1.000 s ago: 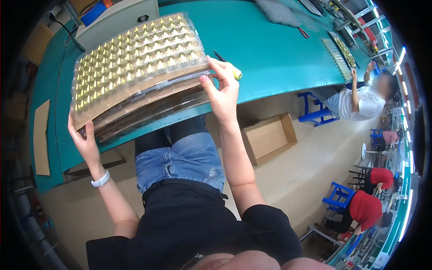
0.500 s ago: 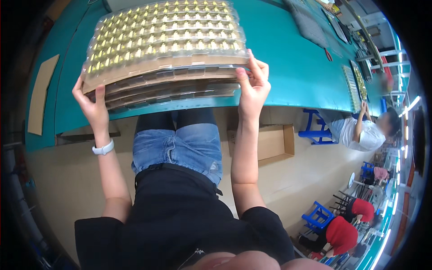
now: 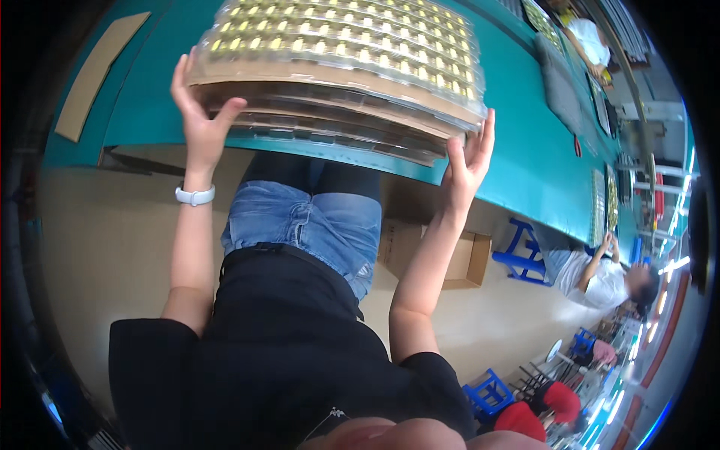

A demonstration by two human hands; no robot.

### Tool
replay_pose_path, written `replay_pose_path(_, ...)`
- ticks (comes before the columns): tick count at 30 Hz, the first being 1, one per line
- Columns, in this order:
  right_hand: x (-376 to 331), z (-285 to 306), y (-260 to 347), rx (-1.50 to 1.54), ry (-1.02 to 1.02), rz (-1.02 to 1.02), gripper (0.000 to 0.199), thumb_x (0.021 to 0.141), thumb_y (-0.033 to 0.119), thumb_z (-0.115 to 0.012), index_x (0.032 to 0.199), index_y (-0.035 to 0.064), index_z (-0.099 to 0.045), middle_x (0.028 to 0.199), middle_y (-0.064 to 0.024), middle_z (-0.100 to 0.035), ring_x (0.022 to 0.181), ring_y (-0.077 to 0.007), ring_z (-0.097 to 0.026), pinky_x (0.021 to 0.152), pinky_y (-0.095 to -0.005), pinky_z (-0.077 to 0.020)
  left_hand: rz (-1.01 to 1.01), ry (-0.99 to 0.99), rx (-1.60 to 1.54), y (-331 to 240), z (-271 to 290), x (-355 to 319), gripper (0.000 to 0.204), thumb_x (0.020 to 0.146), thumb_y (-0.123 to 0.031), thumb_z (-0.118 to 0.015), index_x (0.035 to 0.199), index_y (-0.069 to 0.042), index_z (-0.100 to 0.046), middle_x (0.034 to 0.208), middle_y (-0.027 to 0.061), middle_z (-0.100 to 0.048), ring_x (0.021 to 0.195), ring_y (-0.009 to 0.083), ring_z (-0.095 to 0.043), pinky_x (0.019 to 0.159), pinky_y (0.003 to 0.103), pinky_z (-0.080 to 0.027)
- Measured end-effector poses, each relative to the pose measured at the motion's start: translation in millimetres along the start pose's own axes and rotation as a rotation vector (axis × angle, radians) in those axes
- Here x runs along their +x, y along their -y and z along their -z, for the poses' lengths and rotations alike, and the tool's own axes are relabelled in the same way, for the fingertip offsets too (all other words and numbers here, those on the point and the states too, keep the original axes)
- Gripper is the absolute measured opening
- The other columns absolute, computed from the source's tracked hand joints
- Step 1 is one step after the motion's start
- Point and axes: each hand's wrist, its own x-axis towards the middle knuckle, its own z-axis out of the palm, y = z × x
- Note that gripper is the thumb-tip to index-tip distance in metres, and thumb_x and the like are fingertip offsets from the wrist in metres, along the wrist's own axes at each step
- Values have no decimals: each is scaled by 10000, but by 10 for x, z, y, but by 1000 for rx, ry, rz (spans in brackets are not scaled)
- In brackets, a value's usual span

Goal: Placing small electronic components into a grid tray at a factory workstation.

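Observation:
A stack of clear plastic trays [image 3: 352, 46], with rows of small yellow-gold parts in the top one, sits at the table's near edge. Brown cardboard sheets [image 3: 300, 73] lie between the layers, and the lower ones look slightly staggered. My left hand [image 3: 201, 127] clasps the stack's left end, fingers along the side and thumb across the front. At the right front corner my right hand [image 3: 466, 169] grips it, its thumb in front and fingers up the side. What the small parts are, I cannot make out. The stack's far edge is cut off by the frame.
A cardboard strip [image 3: 101, 75] lies on the green table [image 3: 525, 169] at the left. A grey cloth-like piece [image 3: 559, 86] is at the far right. Below the table stand an open cardboard box [image 3: 472, 259] and a blue stool [image 3: 521, 255]. A co-worker [image 3: 600, 281] sits farther right.
The stack has shifted right and turned slightly, its right end now nearer me. Both hands have moved right with it, and my left thumb has spread away from the fingers. The whole view has also swung.

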Motion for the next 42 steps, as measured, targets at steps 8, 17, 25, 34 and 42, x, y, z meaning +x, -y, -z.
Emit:
replay_pose_path(8, -148, 258, -330, 71, 93, -140, 711, 1044, 172, -689, 1621, 0, -313, 1437, -98, -560, 1251, -177, -546, 1084, -326, -420, 217, 207, 296, -3, 112, -128, 1040, 761, -356, -953, 1511, 66, -369, 1458, 219, -567, 1368, 310, -547, 1158, 388, -419)
replay_pose_path(17, -127, 260, -345, -43, 143, -91, 556, 1051, 234, -689, 1497, -32, -490, 1362, -79, -612, 1205, -158, -565, 1051, -312, -426, 212, 218, 379, 23, 169, -183, 858, 729, -354, -969, 1356, 53, -549, 1281, 213, -700, 1198, 329, -677, 1060, 403, -501)
replay_pose_path(25, -116, 308, -409, -43, 140, -56, 637, 1023, 193, -728, 1535, -67, -451, 1368, -105, -629, 1174, -157, -584, 1033, -306, -445, 205, 195, 373, -77, 188, -207, 865, 728, -379, -966, 1345, 60, -549, 1241, 239, -710, 1195, 367, -679, 1034, 414, -517)
replay_pose_path(34, -234, 157, -273, -27, 56, -128, 622, 919, 102, -798, 1478, -7, -548, 1289, -77, -661, 1142, -169, -621, 961, -332, -537, 344, 221, 352, -51, 178, -179, 601, 845, -206, -891, 1277, 83, -589, 1276, 169, -674, 1179, 240, -620, 1035, 404, -483)
replay_pose_path(42, -302, 202, -485, -12, 45, -110, 769, 917, 49, -787, 1576, -62, -408, 1536, -123, -520, 1341, -191, -538, 1113, -356, -466, 213, 204, 362, 464, 318, -273, 610, 910, -145, -839, 1404, 45, -535, 1330, 138, -647, 1185, 222, -611, 1076, 367, -464)
